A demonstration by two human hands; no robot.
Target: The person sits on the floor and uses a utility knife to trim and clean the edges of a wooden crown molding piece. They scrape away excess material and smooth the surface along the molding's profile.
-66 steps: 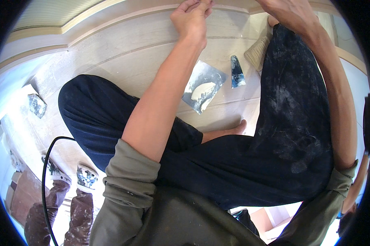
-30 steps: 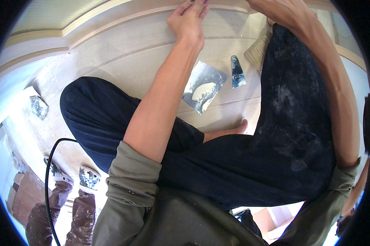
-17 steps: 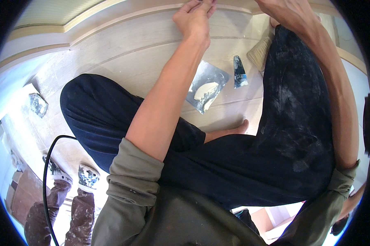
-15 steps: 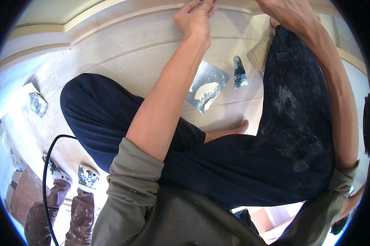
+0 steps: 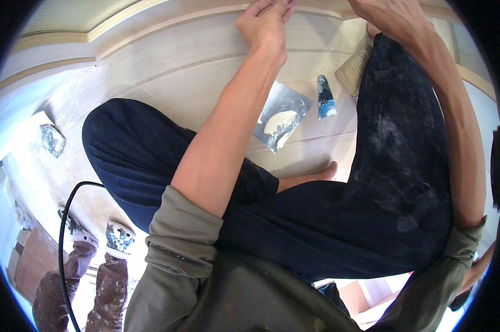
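At the top edge, by the pale wooden frame [image 5: 178, 23], my left hand [image 5: 265, 25] is raised with its fingers curled together. Whatever those fingers pinch is too small or too far up to make out. Further right, my right hand [image 5: 391, 16] is stretched toward the same frame, and the picture's edge cuts off its fingers. Below the hands, on the floor, lies a grey metal plate [image 5: 297, 102] with a smear of cream-coloured putty [image 5: 279, 123]. Beside it rests a putty knife [image 5: 325, 97] with a dark handle and blue marks, touched by neither hand.
My crossed legs in dark trousers [image 5: 394, 127] enclose the plate and knife. A ribbed beige object [image 5: 350, 72] stands against my right shin. Another putty-smeared piece [image 5: 52, 139] lies far left. A black cable [image 5: 61, 249] loops past a standing person's clogs [image 5: 120, 238] at lower left.
Almost nothing differs. The view has shifted very slightly, and both hands stay at the wooden frame.
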